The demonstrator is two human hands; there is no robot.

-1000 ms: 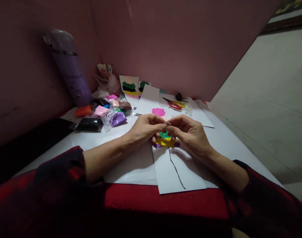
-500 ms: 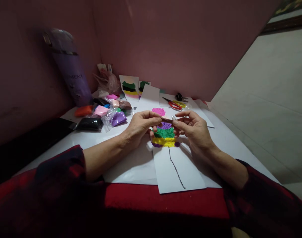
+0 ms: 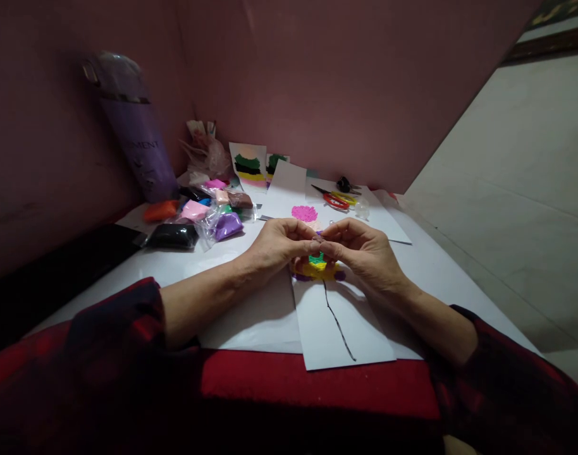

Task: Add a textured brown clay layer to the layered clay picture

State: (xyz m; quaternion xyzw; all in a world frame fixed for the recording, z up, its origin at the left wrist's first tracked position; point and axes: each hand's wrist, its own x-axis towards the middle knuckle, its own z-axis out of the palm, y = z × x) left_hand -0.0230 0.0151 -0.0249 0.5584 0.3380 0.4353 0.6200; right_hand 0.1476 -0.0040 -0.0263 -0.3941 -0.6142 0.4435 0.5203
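All along the table [image 3: 441, 278], left to right: spotted a purple bottle [image 3: 140, 142] by the far left corner, then coloured packets [image 3: 194, 211] just in front. Found the left hand [image 3: 276, 246] pinched on a small brownish piece [image 3: 319, 239], mostly hidden by fingertips, above the white card [image 3: 343, 335] jutting over the front edge. Glimpsed red-handled scissors [image 3: 327, 196] toward the back edge, then the right hand [image 3: 367, 253], clamped on that same piece, fingertips against the left's.

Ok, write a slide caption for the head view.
Left hand and right hand pinch a small brownish piece above a white card with coloured bands.
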